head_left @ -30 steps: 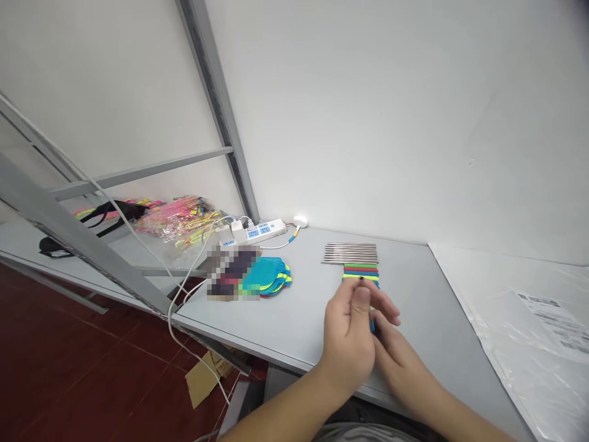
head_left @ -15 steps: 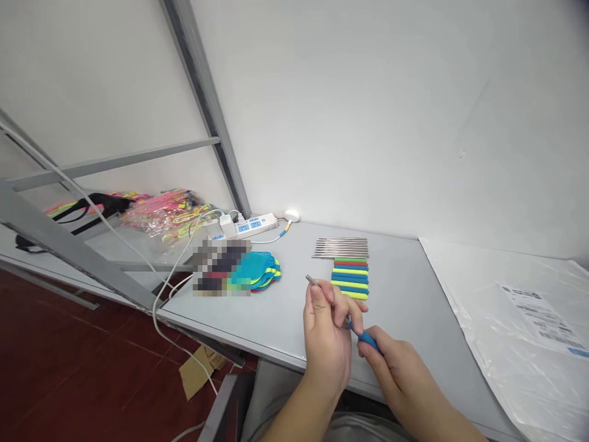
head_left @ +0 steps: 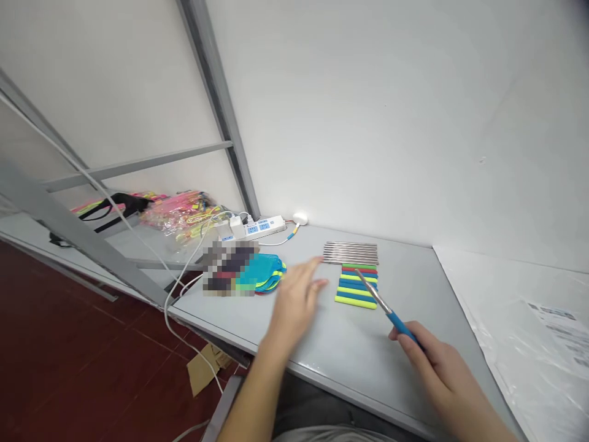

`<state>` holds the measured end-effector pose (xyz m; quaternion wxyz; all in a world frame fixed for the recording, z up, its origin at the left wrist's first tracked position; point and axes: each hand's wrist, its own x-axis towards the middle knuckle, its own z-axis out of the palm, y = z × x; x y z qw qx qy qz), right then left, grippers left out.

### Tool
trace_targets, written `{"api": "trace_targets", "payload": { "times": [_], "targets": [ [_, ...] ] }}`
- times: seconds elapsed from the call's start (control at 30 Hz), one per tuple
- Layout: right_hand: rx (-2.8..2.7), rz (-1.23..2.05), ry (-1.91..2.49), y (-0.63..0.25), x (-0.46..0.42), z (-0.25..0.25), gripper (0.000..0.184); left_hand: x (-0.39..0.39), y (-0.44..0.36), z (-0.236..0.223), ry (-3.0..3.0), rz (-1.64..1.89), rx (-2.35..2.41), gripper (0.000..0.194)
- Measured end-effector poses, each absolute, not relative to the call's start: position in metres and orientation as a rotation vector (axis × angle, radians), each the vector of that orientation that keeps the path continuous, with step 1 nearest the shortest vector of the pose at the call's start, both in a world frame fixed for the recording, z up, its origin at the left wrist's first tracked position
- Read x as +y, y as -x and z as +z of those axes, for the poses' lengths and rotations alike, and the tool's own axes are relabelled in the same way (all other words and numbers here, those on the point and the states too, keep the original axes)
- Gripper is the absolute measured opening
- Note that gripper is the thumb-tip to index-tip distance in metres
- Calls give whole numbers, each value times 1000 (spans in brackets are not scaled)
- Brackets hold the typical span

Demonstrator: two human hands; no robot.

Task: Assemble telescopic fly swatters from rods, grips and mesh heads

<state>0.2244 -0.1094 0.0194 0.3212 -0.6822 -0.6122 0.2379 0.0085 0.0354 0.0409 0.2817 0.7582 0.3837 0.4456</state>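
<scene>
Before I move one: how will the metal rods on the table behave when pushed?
The metal rods are probably stiff: thin and straight. Their shine suggests a smooth, slightly slippery surface. They look round and untied, so they may roll if pushed.

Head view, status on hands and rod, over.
Right hand gripping blue-ended rod. Left hand open, beside metal rods. Held rod partly hides coloured tubes.
</scene>
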Motion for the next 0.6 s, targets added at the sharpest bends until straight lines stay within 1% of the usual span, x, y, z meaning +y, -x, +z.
{"api": "trace_targets", "payload": {
  "times": [0.03, 0.1, 0.2, 0.3, 0.47, 0.6],
  "targets": [
    [-1594, 593, 1785, -227, -112, 14, 34, 46, 12, 40, -2164, 1230, 1238, 34],
    [-1581, 557, 1775, -232, -116, 0, 33, 61, 49, 34, -2258, 1170, 1649, 41],
    [-1594, 568, 1760, -236, -119, -18, 32, 66, 84, 18, -2264, 897, 1911, 49],
    [-1605, 581, 1744, -237, -119, -26, 30, 59, 90, 0, -2260, 826, 1921, 48],
    [-1607, 568, 1734, -234, -119, -23, 29, 49, 79, -13, -2324, 1083, 1898, 27],
    [-1634, 572, 1742, -231, -119, -23, 32, 45, 77, -9, -2362, 1295, 1806, 20]
  ]
}}
